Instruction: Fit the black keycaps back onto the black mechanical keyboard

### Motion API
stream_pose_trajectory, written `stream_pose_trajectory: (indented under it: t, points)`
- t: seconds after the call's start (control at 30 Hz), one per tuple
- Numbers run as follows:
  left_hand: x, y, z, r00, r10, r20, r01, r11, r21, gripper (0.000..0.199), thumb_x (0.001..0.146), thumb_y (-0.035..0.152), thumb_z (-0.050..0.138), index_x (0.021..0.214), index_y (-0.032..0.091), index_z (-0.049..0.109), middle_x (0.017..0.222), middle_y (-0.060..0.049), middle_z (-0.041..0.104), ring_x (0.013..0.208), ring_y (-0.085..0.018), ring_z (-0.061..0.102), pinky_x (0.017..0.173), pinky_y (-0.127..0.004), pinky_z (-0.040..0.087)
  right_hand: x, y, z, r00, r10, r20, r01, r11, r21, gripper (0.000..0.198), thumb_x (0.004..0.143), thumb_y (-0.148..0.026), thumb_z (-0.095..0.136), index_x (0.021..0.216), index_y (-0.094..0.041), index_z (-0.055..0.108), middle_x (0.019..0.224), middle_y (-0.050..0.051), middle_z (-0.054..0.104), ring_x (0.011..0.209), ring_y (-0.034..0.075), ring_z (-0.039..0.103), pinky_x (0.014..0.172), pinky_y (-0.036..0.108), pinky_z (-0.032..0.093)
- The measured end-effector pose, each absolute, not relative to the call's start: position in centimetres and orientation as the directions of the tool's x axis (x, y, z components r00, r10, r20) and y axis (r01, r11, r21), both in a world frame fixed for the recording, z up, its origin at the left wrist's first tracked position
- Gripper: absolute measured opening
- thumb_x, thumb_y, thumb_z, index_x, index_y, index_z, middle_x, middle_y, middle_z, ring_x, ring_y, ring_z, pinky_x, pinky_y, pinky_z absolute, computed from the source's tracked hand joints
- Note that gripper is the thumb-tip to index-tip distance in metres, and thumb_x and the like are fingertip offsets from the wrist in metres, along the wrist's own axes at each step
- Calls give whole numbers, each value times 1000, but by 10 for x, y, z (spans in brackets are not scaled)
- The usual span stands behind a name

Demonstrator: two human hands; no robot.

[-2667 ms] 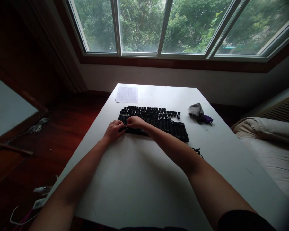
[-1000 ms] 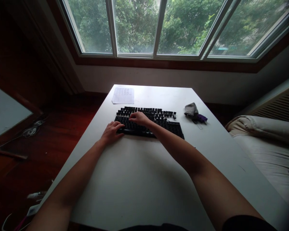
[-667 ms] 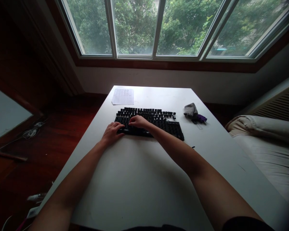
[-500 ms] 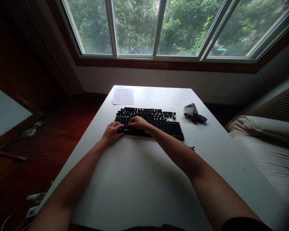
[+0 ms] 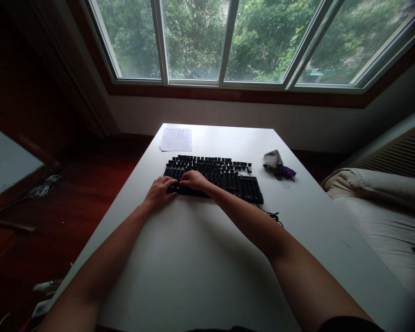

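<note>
A black keyboard (image 5: 247, 189) lies on the white table in front of me. My left hand (image 5: 159, 190) grips its front left corner, fingers over the top and thumb along the front edge. Just beside it, my right hand (image 5: 195, 180) is bent over the left part of the keyboard, fingertips pinched together low against the keys. Whatever is between those fingertips is too small to make out. Behind the keyboard stand rows of loose black keycaps (image 5: 207, 161).
A printed paper sheet (image 5: 176, 139) lies at the table's far left. Grey cloth (image 5: 273, 159) and a purple cloth (image 5: 285, 172) lie to the right of the keycaps. A black cable (image 5: 273, 215) trails off the keyboard's right end. Beyond the table's right side is a pale cushioned seat (image 5: 370, 212).
My right hand has shifted slightly left, closer to my left hand. More of the black cable shows beside my right forearm. The left hand keeps its place on the keyboard.
</note>
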State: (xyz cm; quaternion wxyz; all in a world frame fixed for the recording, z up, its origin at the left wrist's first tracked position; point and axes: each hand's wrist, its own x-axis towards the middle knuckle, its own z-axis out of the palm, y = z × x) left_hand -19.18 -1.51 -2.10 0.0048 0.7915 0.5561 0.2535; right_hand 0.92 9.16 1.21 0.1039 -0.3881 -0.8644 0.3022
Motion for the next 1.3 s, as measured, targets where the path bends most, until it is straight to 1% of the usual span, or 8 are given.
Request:
stream_pose_trajectory:
  t: [0.13, 0.27, 0.53, 0.83, 1.03, 1.3]
  points:
    - [-193, -15, -22, 256, 881, 399, 878, -384, 285, 47, 84, 37, 70, 129, 29, 59, 122, -7, 62, 112, -30, 55, 99, -48, 46, 5, 91, 10, -668, 744, -31, 620, 532, -577, 20, 85, -37, 68, 95, -25, 79, 88, 1, 75, 83, 16, 66, 70, 21, 44]
    - [-193, -16, -20, 256, 884, 390, 878, -382, 288, 47, 85, 38, 69, 130, 29, 59, 123, -7, 62, 112, -30, 55, 98, -48, 46, 2, 93, 8, -667, 743, -59, 631, 521, -574, 21, 84, -38, 68, 96, -25, 79, 86, 1, 74, 83, 16, 65, 65, 21, 43]
    - [-194, -16, -20, 260, 882, 392, 872, -389, 297, 47, 84, 37, 70, 130, 30, 59, 124, -7, 62, 113, -30, 55, 98, -48, 46, 0, 90, 16, -629, 772, -94, 674, 480, -562, 22, 86, -38, 66, 96, -24, 80, 88, 2, 75, 80, 16, 65, 64, 21, 42]
    - [-196, -17, -20, 261, 885, 385, 874, -386, 295, 46, 85, 38, 69, 129, 29, 60, 124, -7, 61, 114, -30, 55, 99, -48, 46, -1, 90, 21, -629, 768, -121, 681, 470, -562, 23, 85, -37, 67, 96, -22, 79, 86, 2, 74, 76, 14, 64, 61, 20, 41]
    - [-197, -18, -22, 254, 883, 395, 871, -387, 302, 45, 85, 37, 69, 129, 28, 60, 125, -7, 61, 114, -29, 54, 99, -48, 46, 0, 90, 24, -673, 728, -128, 655, 508, -559, 19, 84, -34, 69, 95, -21, 78, 84, 1, 74, 73, 13, 63, 60, 21, 40]
    - [-197, -18, -22, 255, 885, 389, 874, -383, 300, 46, 85, 37, 69, 130, 29, 59, 126, -7, 61, 115, -30, 55, 98, -49, 46, -1, 91, 24, -663, 736, -134, 658, 488, -573, 18, 84, -32, 69, 93, -20, 78, 82, 1, 73, 72, 13, 63, 59, 21, 39]
